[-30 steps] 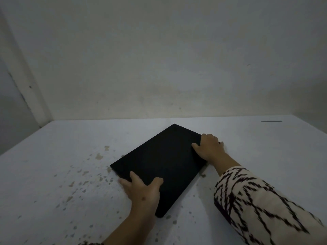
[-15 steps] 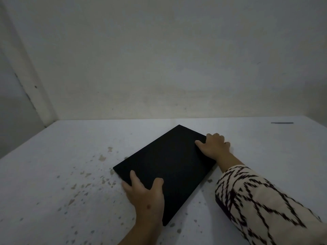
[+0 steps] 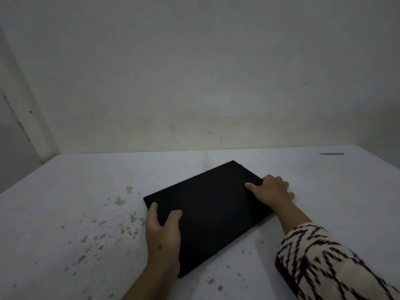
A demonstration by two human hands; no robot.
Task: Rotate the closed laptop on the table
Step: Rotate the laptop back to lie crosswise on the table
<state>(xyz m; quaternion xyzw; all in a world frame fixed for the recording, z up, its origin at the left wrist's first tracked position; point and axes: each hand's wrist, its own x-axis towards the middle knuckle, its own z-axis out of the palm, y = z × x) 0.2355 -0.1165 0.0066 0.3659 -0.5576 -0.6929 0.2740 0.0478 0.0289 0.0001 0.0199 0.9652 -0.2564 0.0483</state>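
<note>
A closed black laptop (image 3: 213, 210) lies flat on the white table (image 3: 65, 213), set at an angle with one corner pointing to the back wall. My left hand (image 3: 162, 237) grips its near left edge, thumb and forefinger resting on the lid. My right hand (image 3: 271, 191) holds the far right edge, thumb on top and fingers curled over the side. A patterned black-and-white sleeve (image 3: 324, 263) covers my right forearm.
The table's surface has chipped, speckled patches (image 3: 104, 230) left of the laptop. A pale wall (image 3: 194, 83) rises right behind the table. A short dark mark (image 3: 331, 153) lies at the back right. The table's left edge (image 3: 26, 180) runs diagonally.
Both hands have turned the laptop clockwise on the table: its right end has swung nearer to me and its left end has moved away.
</note>
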